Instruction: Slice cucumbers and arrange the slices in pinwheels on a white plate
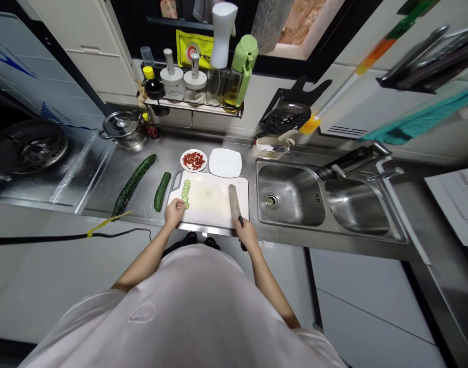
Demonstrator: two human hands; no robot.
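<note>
A white cutting board lies on the steel counter, with a row of cucumber slices down its left side. At the near end of that row is my left hand, its fingers pinched together at the lowest slice. My right hand is wrapped round the black handle of a kitchen knife, whose blade rests along the board's right side, pointing away from me. Left of the board lie a shorter piece of cucumber and a long whole cucumber.
Behind the board are a plate of chopped red pieces and a white square dish. A double sink is at the right, a lidded pot at the back left. A rack of bottles and jars hangs above.
</note>
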